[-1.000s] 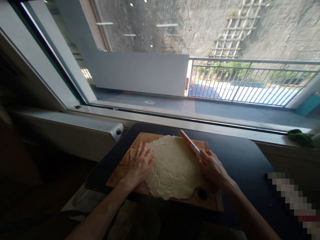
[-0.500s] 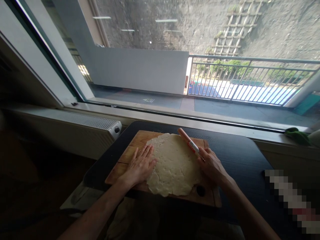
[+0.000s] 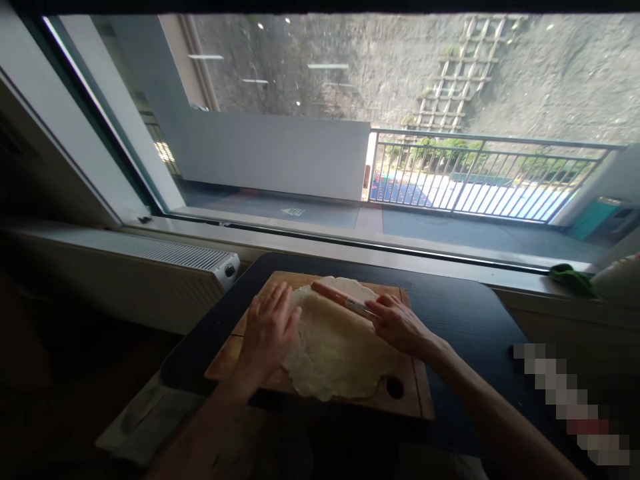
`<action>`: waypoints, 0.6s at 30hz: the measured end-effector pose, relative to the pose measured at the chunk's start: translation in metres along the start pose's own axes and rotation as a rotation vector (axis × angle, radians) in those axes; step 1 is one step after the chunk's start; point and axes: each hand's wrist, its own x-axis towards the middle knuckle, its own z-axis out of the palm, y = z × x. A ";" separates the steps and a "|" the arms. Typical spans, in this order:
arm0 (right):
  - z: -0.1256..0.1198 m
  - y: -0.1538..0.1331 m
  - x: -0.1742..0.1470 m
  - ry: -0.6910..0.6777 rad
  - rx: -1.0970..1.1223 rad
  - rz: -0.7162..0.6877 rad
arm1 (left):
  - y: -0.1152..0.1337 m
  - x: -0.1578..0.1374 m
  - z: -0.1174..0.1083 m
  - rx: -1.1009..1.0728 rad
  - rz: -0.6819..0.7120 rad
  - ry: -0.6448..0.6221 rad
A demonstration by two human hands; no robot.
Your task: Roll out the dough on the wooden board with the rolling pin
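Observation:
A flat, uneven sheet of dough [image 3: 335, 357] lies on a wooden cutting board [image 3: 417, 387] and hangs slightly over its front edge. My right hand [image 3: 403, 325] grips the near right end of a slim rolling pin [image 3: 333, 294] with a printed label. The pin slants across the far part of the dough, its other end toward the upper left. My left hand [image 3: 267, 327] is open, fingers stretched forward, above the board's left side and beside the dough's left edge. Whether its palm touches the board I cannot tell.
The board rests on a black table [image 3: 460, 313] against a window sill [image 3: 400, 257]. A white radiator [image 3: 200, 273] stands left of the table. A green cloth [image 3: 573, 279] lies on the sill at right. A blurred-out object [image 3: 570, 400] is at the table's right edge.
My right hand has swung the rolling pin leftward across the far dough, so it lies flatter. My left hand has shifted left, off the dough's edge. The camera view has tilted up slightly.

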 end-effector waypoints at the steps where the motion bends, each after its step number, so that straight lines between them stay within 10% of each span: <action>1: 0.002 -0.005 0.009 -0.004 -0.010 -0.066 | 0.000 0.016 0.000 -0.006 -0.061 0.064; 5: 0.015 -0.018 0.036 -0.015 -0.039 -0.119 | 0.003 0.053 0.020 -0.008 0.029 -0.056; 14: 0.031 0.009 0.106 -0.005 -0.182 0.256 | -0.004 0.112 0.075 0.019 -0.089 -0.264; 18: 0.034 -0.001 0.075 -0.007 -0.175 0.151 | -0.014 0.084 0.068 -0.030 0.025 -0.280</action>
